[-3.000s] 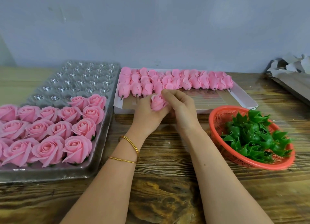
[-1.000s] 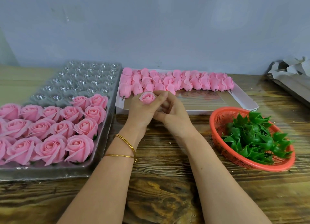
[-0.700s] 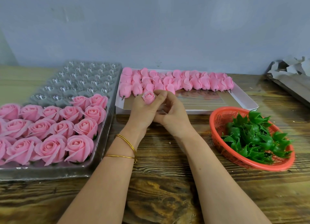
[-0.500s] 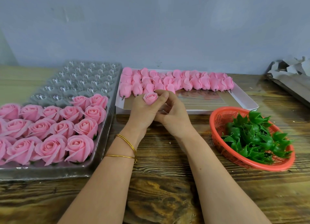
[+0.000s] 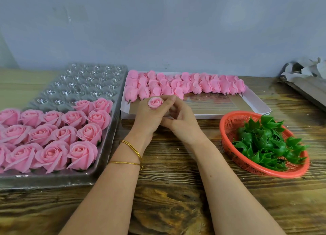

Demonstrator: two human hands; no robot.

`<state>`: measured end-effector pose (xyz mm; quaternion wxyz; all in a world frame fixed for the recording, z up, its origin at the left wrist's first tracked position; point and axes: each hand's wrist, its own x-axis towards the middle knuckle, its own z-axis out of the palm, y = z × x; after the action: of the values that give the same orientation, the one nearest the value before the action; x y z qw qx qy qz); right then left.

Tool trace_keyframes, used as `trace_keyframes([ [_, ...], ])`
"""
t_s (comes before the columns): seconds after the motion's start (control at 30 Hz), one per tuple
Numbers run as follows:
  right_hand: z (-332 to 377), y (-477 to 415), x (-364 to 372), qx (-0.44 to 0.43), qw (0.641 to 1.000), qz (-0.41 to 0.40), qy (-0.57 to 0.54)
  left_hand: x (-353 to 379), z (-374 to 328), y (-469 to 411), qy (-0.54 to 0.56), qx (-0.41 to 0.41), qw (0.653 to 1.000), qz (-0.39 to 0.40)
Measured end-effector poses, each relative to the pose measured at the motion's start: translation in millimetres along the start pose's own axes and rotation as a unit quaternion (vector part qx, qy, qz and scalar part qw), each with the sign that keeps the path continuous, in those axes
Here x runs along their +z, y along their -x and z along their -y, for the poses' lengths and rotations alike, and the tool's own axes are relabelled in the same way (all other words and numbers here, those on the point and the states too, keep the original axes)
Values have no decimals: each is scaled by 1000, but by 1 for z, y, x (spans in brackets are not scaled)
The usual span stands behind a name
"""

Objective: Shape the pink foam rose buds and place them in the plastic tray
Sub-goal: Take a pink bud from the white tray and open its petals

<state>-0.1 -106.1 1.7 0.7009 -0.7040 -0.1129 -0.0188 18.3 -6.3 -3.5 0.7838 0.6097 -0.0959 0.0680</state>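
Your left hand [image 5: 148, 117] grips one pink foam rose bud [image 5: 155, 102] in curled fingers, bloom facing up, over the near edge of the white box [image 5: 256, 103]. Your right hand [image 5: 184, 124] curls against it from the right; whether it pinches the bud cannot be told. To the left, finished roses [image 5: 53, 134] fill the near cells of the plastic tray [image 5: 84, 83]. To the right, a red basket [image 5: 229, 122] holds green calyxes [image 5: 264, 143]. Beyond, unshaped buds [image 5: 185, 85] lie in rows in the box.
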Motion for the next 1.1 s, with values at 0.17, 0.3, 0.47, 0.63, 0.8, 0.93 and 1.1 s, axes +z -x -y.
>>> trace_keyframes([
  [0.17,-1,0,1,-4,1000,-11,28,3,2,-2,32,-48,998,-29],
  [0.3,0,-1,1,-12,998,-25,56,3,2,-1,16,-44,999,-21],
  [0.47,-1,-1,1,-13,999,-28,45,0,0,0,-24,-30,999,4],
  [0.63,-1,-1,-1,-1,1000,-3,31,-4,0,-2,-49,-19,998,20],
  [0.8,2,2,0,-13,1000,11,16,-4,2,-3,-47,-11,999,5],
  [0.93,0,1,0,-19,1000,-1,19,-2,3,-4,-25,-38,999,-24],
  [1.1,-1,0,1,-12,999,-15,44,1,4,-5,-14,-44,999,-17],
])
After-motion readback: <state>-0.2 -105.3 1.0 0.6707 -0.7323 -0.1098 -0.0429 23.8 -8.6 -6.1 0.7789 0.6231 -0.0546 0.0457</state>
